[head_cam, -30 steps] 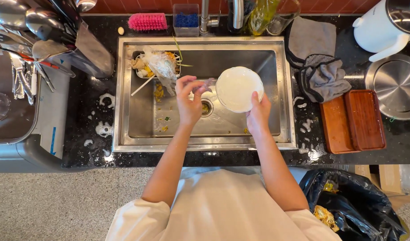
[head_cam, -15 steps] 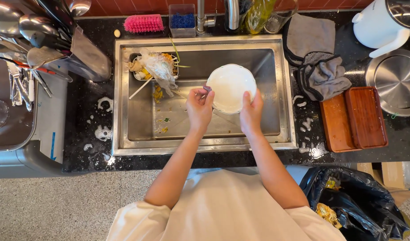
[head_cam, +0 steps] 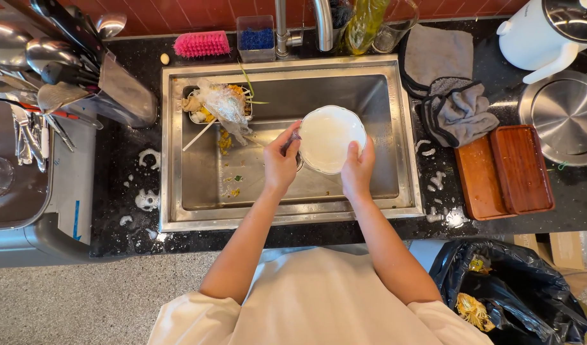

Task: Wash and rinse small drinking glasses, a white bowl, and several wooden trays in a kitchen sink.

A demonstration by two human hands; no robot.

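Plate (head_cam: 330, 137) in both hands' grip; left hand (head_cam: 279, 165) fingertips hide sm. dark item

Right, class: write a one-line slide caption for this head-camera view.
Over a steel sink, the right hand holds a white plate while the left hand scrubs its edge.

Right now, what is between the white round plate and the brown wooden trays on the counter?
In the head view, between the white round plate and the brown wooden trays lie the steel sink's right rim and foam blobs on black counter.
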